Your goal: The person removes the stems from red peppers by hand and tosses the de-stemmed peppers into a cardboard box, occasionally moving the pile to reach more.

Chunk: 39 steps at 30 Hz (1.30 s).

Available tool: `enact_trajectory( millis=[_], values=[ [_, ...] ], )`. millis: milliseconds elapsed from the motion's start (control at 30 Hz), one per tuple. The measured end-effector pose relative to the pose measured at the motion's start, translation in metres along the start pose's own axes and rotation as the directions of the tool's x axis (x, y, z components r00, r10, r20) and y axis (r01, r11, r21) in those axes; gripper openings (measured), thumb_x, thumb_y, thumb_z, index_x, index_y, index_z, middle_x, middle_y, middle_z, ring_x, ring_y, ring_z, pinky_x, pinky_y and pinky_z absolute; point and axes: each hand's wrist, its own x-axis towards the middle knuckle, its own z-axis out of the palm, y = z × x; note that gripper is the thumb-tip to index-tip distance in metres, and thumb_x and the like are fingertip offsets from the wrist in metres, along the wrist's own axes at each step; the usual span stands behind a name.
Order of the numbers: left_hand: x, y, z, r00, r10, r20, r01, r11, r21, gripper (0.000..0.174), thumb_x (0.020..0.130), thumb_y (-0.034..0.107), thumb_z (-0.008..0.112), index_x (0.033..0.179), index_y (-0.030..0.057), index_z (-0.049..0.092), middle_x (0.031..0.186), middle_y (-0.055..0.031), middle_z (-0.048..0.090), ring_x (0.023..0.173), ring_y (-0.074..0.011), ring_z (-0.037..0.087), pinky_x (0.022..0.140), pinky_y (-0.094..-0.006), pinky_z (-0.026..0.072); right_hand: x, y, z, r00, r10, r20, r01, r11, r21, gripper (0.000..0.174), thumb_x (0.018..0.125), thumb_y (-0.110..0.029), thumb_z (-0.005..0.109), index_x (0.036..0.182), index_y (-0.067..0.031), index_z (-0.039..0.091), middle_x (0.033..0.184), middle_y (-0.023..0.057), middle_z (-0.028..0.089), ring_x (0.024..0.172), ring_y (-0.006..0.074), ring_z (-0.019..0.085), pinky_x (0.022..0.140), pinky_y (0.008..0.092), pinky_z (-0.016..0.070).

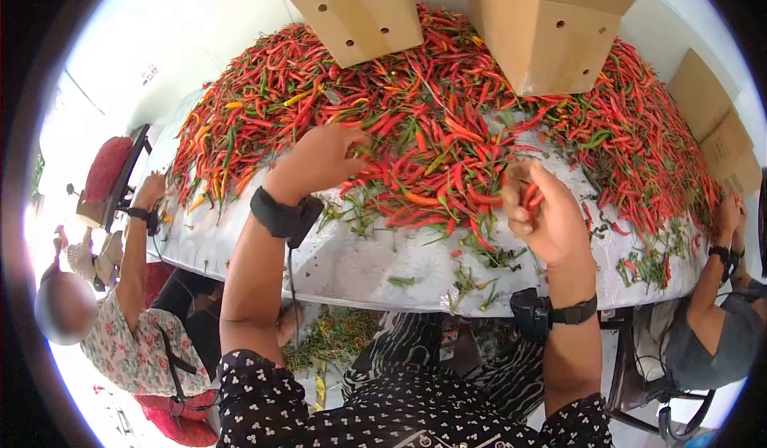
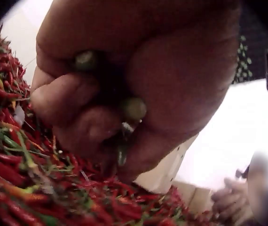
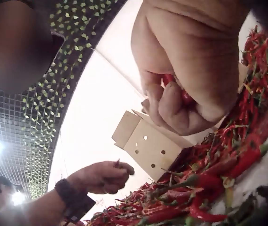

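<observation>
My left hand [image 1: 319, 160] is over the near side of the heap of chilies [image 1: 447, 140], its fingers curled around several green chili stems [image 2: 134, 109] whose pale ends show in the left wrist view. Off to the right, my right hand [image 1: 547, 212] is raised at the heap's front edge, palm side up. Red chilies [image 3: 186, 98] are gripped in its curled fingers; most of their length is hidden by the fingers and palm. Loose chilies [image 1: 479, 196], mostly red with a few orange and green, lie between the two hands.
Two cardboard boxes [image 1: 351, 17] [image 1: 551, 41] stand at the back of the heap. Green stem scraps [image 1: 475, 284] are scattered on the white-covered table [image 1: 359, 268] near its front edge. Other people's hands [image 1: 150, 190] [image 1: 729, 215] are at the far left and right.
</observation>
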Motion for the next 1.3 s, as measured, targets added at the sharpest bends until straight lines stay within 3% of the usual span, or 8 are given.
enact_trajectory(
  millis=[133, 267, 367, 433, 633, 767, 1100, 1300],
  values=[
    [0.0, 0.001, 0.009, 0.991, -0.081, 0.103, 0.049, 0.958, 0.283, 0.023, 0.069, 0.016, 0.059, 0.087, 0.003, 0.061, 0.077, -0.0183, 0.06, 0.075, -0.0349, 0.058, 0.067, -0.0442, 0.0453, 0.005, 0.001, -0.01, 0.991, 0.062, 0.121, -0.093, 0.959, 0.268, 0.035, 0.09, -0.038, 0.045, 0.099, -0.0053, 0.054, 0.073, 0.0059, 0.056, 0.06, 0.0135, 0.049, 0.047, 0.0229, 0.0354],
    [0.003, 0.01, 0.003, 1.0, -0.029, 0.002, 0.029, 0.99, 0.14, 0.019, 0.072, 0.016, 0.06, 0.082, -0.0001, 0.059, 0.071, -0.0157, 0.06, 0.066, -0.0307, 0.059, 0.061, -0.0398, 0.0452, 0.006, 0.002, -0.004, 0.994, 0.058, 0.094, -0.086, 0.938, 0.335, 0.036, 0.091, -0.039, 0.044, 0.102, -0.0066, 0.054, 0.081, 0.007, 0.06, 0.065, 0.0175, 0.053, 0.054, 0.0268, 0.0399],
    [0.012, 0.027, 0.004, 0.981, -0.195, -0.01, 0.183, 0.935, -0.305, 0.015, 0.078, 0.015, 0.059, 0.079, 0.0007, 0.057, 0.064, -0.0071, 0.056, 0.058, -0.0157, 0.055, 0.053, -0.0292, 0.0425, 0.005, 0.003, 0.0, 0.998, 0.062, 0.031, -0.069, 0.939, 0.336, 0.033, 0.09, -0.036, 0.046, 0.101, -0.0063, 0.054, 0.079, 0.006, 0.06, 0.064, 0.016, 0.053, 0.049, 0.0248, 0.0378],
    [0.018, 0.037, 0.011, 0.961, -0.23, 0.156, 0.245, 0.436, -0.866, 0.011, 0.086, 0.015, 0.053, 0.085, 0.0041, 0.053, 0.067, 0.0015, 0.05, 0.056, -0.0061, 0.048, 0.048, -0.0219, 0.0375, 0.005, 0.006, -0.003, 0.995, 0.037, 0.09, -0.052, 0.983, 0.176, 0.023, 0.088, -0.025, 0.052, 0.098, -0.0049, 0.055, 0.072, 0.0029, 0.056, 0.056, 0.0109, 0.048, 0.043, 0.0208, 0.0318],
    [0.037, 0.073, 0.056, 0.962, 0.003, 0.274, 0.273, -0.091, -0.958, 0.009, 0.088, 0.015, 0.051, 0.089, 0.0064, 0.049, 0.067, 0.0007, 0.049, 0.051, -0.0062, 0.042, 0.041, -0.019, 0.0294, 0.001, 0.011, 0.008, 1.0, -0.03, 0.003, 0.03, 0.978, -0.207, 0.016, 0.082, -0.009, 0.058, 0.096, -0.0014, 0.057, 0.061, -0.005, 0.043, 0.046, 0.0022, 0.033, 0.04, 0.018, 0.0225],
    [0.037, 0.093, 0.065, 0.946, -0.029, 0.322, 0.32, -0.054, -0.946, 0.007, 0.09, 0.014, 0.049, 0.09, 0.0063, 0.048, 0.068, 0.0004, 0.047, 0.049, -0.0065, 0.039, 0.041, -0.0198, 0.0283, 0.001, 0.012, 0.012, 0.985, -0.159, -0.066, 0.099, 0.837, -0.538, 0.018, 0.08, -0.009, 0.062, 0.095, 0.0014, 0.058, 0.058, -0.0069, 0.042, 0.045, 0.001, 0.032, 0.04, 0.0186, 0.0224],
    [0.028, 0.09, 0.071, 0.964, -0.076, 0.256, 0.248, -0.102, -0.963, 0.009, 0.089, 0.015, 0.05, 0.092, 0.006, 0.049, 0.068, 0.0008, 0.047, 0.05, -0.0058, 0.036, 0.042, -0.0194, 0.026, 0.001, 0.014, 0.014, 0.98, -0.183, -0.072, 0.107, 0.802, -0.588, 0.013, 0.077, -0.01, 0.064, 0.084, 0.0009, 0.063, 0.063, -0.0048, 0.051, 0.057, 0.0022, 0.041, 0.048, 0.0197, 0.0332],
    [0.024, 0.092, 0.076, 1.0, -0.016, -0.024, -0.011, 0.562, -0.827, 0.011, 0.086, 0.013, 0.055, 0.09, 0.0027, 0.054, 0.073, -0.0002, 0.054, 0.062, -0.0043, 0.045, 0.053, -0.0213, 0.0381, 0.002, 0.017, 0.012, 0.976, -0.191, -0.102, 0.104, 0.827, -0.553, 0.01, 0.078, -0.01, 0.063, 0.078, -0.0004, 0.061, 0.058, -0.0056, 0.049, 0.051, 0.0009, 0.037, 0.043, 0.0197, 0.0268]
  ],
)
